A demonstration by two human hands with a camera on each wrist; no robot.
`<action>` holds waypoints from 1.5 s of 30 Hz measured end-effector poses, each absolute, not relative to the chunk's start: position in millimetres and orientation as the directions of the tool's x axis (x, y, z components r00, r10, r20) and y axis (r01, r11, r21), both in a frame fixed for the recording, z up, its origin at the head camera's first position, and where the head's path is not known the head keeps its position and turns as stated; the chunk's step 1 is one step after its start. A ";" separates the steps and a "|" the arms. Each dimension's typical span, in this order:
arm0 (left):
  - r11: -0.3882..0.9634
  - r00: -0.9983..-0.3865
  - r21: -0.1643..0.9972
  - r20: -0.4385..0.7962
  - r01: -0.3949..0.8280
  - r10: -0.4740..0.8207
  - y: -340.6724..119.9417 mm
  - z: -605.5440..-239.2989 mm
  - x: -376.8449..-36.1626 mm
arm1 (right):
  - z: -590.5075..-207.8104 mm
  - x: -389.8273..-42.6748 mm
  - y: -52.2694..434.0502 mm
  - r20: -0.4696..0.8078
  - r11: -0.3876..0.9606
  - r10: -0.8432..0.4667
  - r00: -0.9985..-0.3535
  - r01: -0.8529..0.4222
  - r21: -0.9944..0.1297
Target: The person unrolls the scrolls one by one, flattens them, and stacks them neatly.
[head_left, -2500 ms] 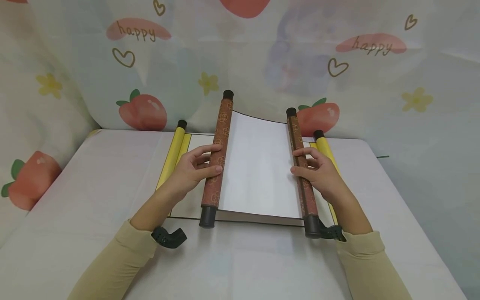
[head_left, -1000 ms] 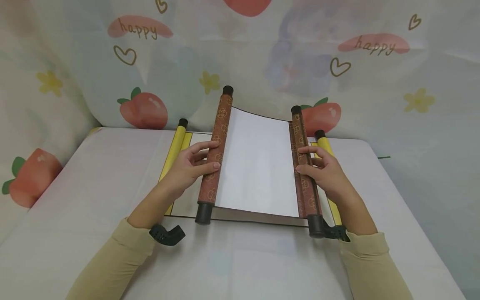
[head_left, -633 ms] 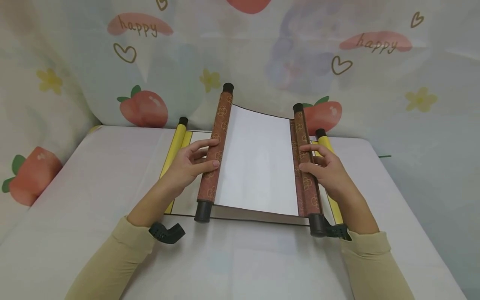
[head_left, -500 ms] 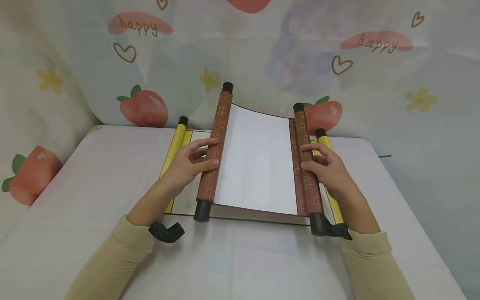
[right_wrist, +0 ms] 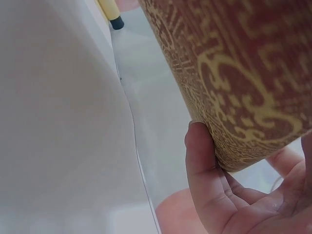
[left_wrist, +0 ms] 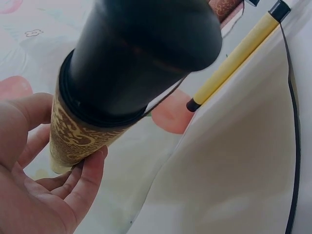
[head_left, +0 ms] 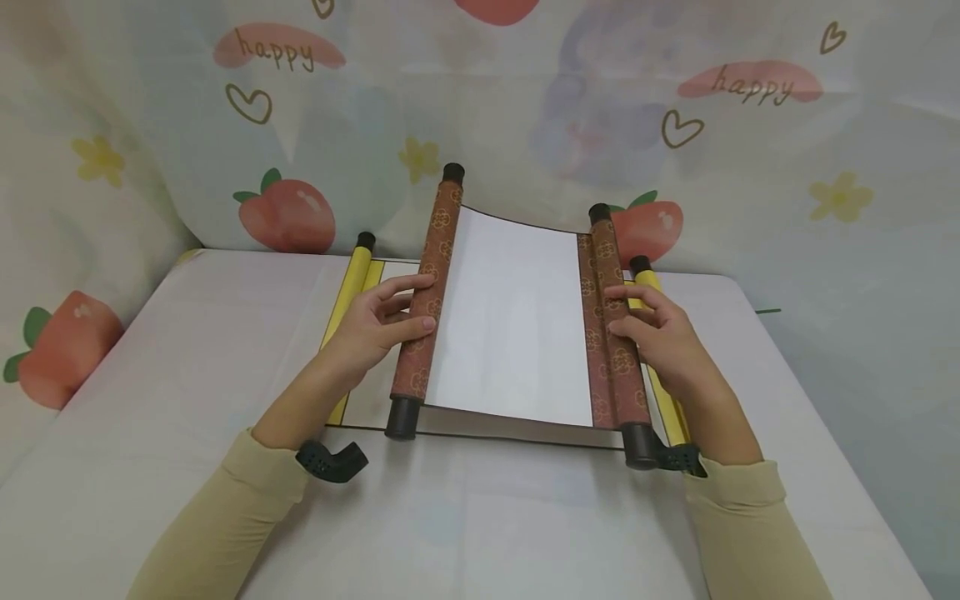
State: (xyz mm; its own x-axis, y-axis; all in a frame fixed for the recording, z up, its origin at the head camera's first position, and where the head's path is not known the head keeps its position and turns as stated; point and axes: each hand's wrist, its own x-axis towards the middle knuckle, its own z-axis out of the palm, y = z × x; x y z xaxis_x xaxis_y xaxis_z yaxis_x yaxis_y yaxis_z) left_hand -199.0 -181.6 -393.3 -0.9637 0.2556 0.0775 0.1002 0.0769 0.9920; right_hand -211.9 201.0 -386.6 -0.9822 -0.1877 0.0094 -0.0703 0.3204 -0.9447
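A reddish-brown scroll with gold flower patterns is partly unrolled, its white sheet (head_left: 517, 325) hanging between two rollers with black end caps. My left hand (head_left: 375, 329) holds the left roller (head_left: 427, 292), thumb and fingers curled round it. The right roller (head_left: 619, 325) is in the grip of my right hand (head_left: 660, 342), and a patterned border strip (head_left: 595, 333) shows beside it. Both rollers are raised over a second scroll with yellow rollers. In the left wrist view a black end cap (left_wrist: 141, 53) hides much of the left roller; in the right wrist view the patterned roll (right_wrist: 243, 83) fills the upper right.
Beneath the held scroll, a second scroll lies on the white table (head_left: 172, 358), its left yellow roller (head_left: 351, 292) and right yellow roller (head_left: 663, 400) showing at the sides. Behind stands a printed backdrop cloth (head_left: 525, 108). A black wrist mount (head_left: 332, 462) juts from the left wrist.
The rollers have moved apart, the left one leftward and the right one rightward. The right roller has turned, and a patterned border strip now shows beside the white sheet.
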 end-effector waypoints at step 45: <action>0.363 -0.942 0.919 0.024 0.153 0.335 -196.7 -393.5 -211.3 | -377.7 -203.2 198.7 0.050 0.379 -0.182 -0.982 -0.117 -0.918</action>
State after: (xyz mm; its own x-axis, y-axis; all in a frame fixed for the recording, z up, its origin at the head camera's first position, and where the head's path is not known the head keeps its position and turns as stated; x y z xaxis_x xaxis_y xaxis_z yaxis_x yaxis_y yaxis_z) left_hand -211.3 -196.7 -393.5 -0.9418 0.3353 0.0241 0.1527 0.3628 0.9193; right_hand -203.2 198.7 -377.7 -0.9820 -0.1818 0.0505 -0.1174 0.3793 -0.9178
